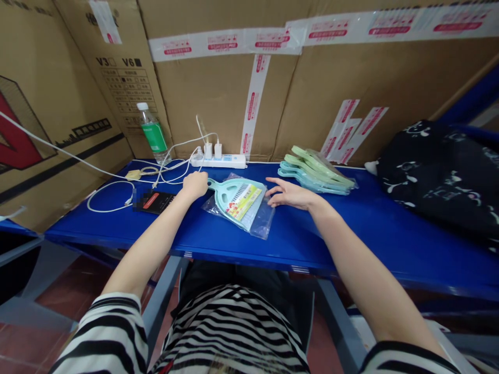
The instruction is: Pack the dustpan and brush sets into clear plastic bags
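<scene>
A small light-blue dustpan lies on the blue table, its handle pointing left. A yellow and white label with a barcode covers part of its pan. My left hand is closed around the handle end. A clear plastic bag spreads under and beside the dustpan. At the pan's right side is my right hand, fingers apart, with the fingertips close to the bag's edge; whether they touch it I cannot tell. Behind that hand, several green and blue wrapped dustpans are stacked.
A white power strip with plugged-in cables stands at the back. A water bottle is left of it, near a black card-like item. A dark patterned bag sits right. Cardboard walls the back.
</scene>
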The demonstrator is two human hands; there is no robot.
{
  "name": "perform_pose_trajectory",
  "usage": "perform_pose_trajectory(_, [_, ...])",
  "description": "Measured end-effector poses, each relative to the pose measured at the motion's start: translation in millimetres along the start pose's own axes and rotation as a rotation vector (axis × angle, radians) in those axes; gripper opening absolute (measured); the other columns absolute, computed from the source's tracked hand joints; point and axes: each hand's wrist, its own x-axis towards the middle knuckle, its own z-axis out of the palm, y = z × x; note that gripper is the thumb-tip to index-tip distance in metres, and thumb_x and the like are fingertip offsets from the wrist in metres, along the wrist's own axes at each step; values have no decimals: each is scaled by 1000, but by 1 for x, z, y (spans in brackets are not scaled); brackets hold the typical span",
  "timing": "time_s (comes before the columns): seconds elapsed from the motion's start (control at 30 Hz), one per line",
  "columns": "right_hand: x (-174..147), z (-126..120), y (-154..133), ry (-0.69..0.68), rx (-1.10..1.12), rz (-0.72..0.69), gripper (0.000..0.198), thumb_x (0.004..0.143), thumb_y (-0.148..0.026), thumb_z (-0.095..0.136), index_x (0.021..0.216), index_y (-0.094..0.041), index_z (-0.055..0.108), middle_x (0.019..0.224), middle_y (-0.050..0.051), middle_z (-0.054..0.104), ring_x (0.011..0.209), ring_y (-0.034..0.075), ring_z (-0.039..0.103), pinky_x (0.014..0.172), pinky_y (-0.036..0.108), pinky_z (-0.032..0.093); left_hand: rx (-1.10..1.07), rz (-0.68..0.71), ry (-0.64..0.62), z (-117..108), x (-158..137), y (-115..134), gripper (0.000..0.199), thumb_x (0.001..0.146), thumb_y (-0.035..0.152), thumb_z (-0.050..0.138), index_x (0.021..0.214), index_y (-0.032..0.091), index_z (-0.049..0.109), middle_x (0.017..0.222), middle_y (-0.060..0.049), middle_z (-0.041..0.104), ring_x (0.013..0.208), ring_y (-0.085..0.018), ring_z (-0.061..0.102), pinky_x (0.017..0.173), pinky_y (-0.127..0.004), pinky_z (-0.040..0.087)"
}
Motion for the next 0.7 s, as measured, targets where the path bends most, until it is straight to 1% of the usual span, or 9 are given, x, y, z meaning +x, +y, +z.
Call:
perform_pose_trajectory(0.1, [-1, 7, -2, 61, -141, -16, 82, 72, -9, 72, 146, -20, 38, 82, -2, 62, 62, 12, 64, 63, 24, 60, 4, 14, 39, 0, -3, 2, 40, 89, 10, 38, 119, 15, 63, 114, -18, 68, 111, -31, 64, 88, -37, 52])
perform_pose_trajectory(0.17, [-1, 10, -3, 80, -258, -47, 86, 71, -16, 76, 147, -18, 36, 84, -1, 62, 61, 12, 62, 61, 25, 59, 5, 39, 78, 0, -7, 6, 39, 90, 11, 36, 121, 13, 61, 115, -20, 66, 112, -32, 63, 91, -39, 51])
perform_pose_trajectory(0.27, [0, 10, -1, 57, -396, -97, 96, 64, -11, 78, 149, -15, 33, 82, -2, 63, 60, 13, 62, 63, 27, 57, 9, 119, 140, -1, -11, 12, 38, 95, 18, 35, 125, 13, 57, 119, -19, 62, 118, -31, 59, 98, -39, 46])
perform_pose_trajectory(0.33, [0, 9, 0, 44, -450, -115, 93, 64, -4, 72, 148, -15, 34, 75, -4, 62, 58, 13, 62, 61, 26, 56, 2, 182, 192, -1, -13, 16, 37, 96, 22, 36, 126, 14, 55, 121, -17, 60, 120, -30, 57, 99, -37, 46])
perform_pose_trajectory(0.43, [-2, 8, -1, 69, -502, -102, 85, 65, 1, 63, 144, -18, 38, 66, -7, 61, 53, 13, 61, 55, 24, 53, -33, 242, 249, 1, -15, 19, 36, 96, 22, 38, 128, 15, 53, 123, -16, 56, 118, -28, 57, 94, -35, 48])
perform_pose_trajectory(0.5, [-4, 9, -4, 101, -543, -77, 81, 66, 1, 59, 142, -17, 40, 64, -7, 62, 52, 14, 62, 53, 23, 52, -65, 293, 240, 3, -15, 20, 35, 96, 21, 39, 128, 17, 54, 123, -14, 55, 115, -27, 59, 92, -35, 49])
perform_pose_trajectory(0.63, [-8, 8, -7, 143, -721, -66, 67, 70, -4, 56, 136, -16, 46, 64, -4, 66, 50, 15, 63, 51, 23, 51, -123, 458, 144, 7, -14, 20, 34, 96, 21, 41, 125, 21, 58, 119, -10, 57, 102, -24, 65, 88, -34, 51])
perform_pose_trajectory(0.7, [-8, 6, -7, 160, -822, -86, 56, 72, -7, 57, 128, -18, 53, 61, -4, 66, 51, 16, 63, 52, 24, 50, -125, 482, 115, 9, -13, 20, 35, 95, 19, 40, 124, 21, 59, 116, -9, 58, 98, -23, 66, 87, -34, 51])
